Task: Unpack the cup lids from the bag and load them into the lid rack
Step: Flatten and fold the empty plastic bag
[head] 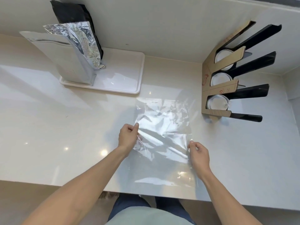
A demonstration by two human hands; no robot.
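Holding: my left hand [128,136] pinches the left edge of the clear, crinkled plastic bag [164,132], thumb and fingers curled on the film.
Left of the counter: a white shallow plastic tray [126,75] sits toward the far left edge of the pale glossy counter [48,127], carrying upright silver and black foil pouches [71,51]; none of it touches the bag.
Bag: it lies flat on the counter between my hands, near the front edge, its long axis running from me toward the back wall. I see no lids in it; it looks emptied, though the glare hides some of the film.
Right hand: my right hand [198,154] pinches the bag's right edge, slightly nearer me than the left, so the two hands are apart with the film stretched between them.
Rack: the brown cardboard and black plastic lid rack [215,98] stands at the counter's far right side, beyond and right of the bag, near its far corner but apart from it.
Lids: white round cup lids [218,103] sit in all three slots.
Nearer hand: my right hand is closer to the rack.
Judgement: loading looks done; clearing the bag seems next.
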